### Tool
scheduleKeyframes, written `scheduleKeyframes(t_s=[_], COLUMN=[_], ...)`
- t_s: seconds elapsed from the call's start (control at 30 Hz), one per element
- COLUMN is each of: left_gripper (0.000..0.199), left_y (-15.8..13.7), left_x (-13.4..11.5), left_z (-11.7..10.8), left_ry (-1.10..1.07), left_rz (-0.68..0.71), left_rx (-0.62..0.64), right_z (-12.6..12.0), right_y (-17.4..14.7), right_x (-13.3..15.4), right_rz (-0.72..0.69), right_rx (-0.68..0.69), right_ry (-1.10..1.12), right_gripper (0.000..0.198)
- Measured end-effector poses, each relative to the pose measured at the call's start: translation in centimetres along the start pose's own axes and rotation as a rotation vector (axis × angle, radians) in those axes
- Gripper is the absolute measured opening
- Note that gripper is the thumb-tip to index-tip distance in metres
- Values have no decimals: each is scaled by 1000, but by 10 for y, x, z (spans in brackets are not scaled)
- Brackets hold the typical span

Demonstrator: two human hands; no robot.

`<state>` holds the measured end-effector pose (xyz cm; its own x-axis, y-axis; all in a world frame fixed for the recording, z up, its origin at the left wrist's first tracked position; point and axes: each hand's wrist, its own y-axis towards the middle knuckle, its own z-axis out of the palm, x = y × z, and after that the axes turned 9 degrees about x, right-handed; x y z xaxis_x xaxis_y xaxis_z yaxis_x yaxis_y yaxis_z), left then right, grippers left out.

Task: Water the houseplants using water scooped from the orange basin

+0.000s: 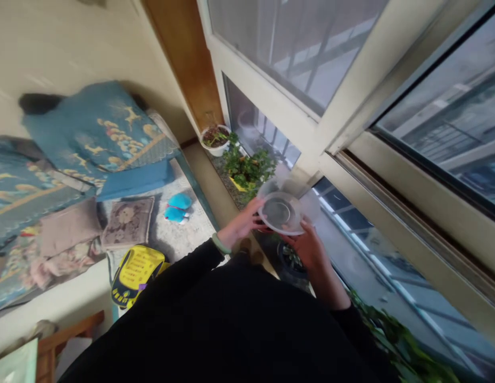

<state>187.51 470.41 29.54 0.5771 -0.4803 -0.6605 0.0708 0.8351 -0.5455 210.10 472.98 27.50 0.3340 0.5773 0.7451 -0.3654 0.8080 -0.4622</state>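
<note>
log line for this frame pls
left hand: on rim of clear plastic container | right hand: holds container from below | below: dark pot | beyond: green potted plant

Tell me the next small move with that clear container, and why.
Probably lower the clear container toward the green potted plant just beyond it. Both the left hand and right hand grip its rim, holding it level above the windowside pots.

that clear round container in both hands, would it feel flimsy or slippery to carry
The clear container looks like thin see-through plastic, so it is probably light and may flex if squeezed. Its smooth surface could be a bit slippery, though the left hand and right hand grip opposite sides of the rim. Any contents cannot be told.
</note>
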Motion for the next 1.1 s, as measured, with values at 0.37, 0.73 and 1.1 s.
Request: scheduleKeyframes(t_s=[0.37,0.73,1.1], left_gripper=[66,60,65], left_y=[22,76,95], left_x=[-45,-142,-200], left_z=[-51,-132,-168], left_ry=[-61,-46,-64], left_rz=[29,50,166], left_rx=[-36,-19,-101], right_z=[49,139,201], right_y=[69,164,227], right_x=[-7,-3,1], right_rz=[41,77,76], right_rx=[5,-18,72], right_ry=[-63,-6,-65], right_gripper=[60,68,75])
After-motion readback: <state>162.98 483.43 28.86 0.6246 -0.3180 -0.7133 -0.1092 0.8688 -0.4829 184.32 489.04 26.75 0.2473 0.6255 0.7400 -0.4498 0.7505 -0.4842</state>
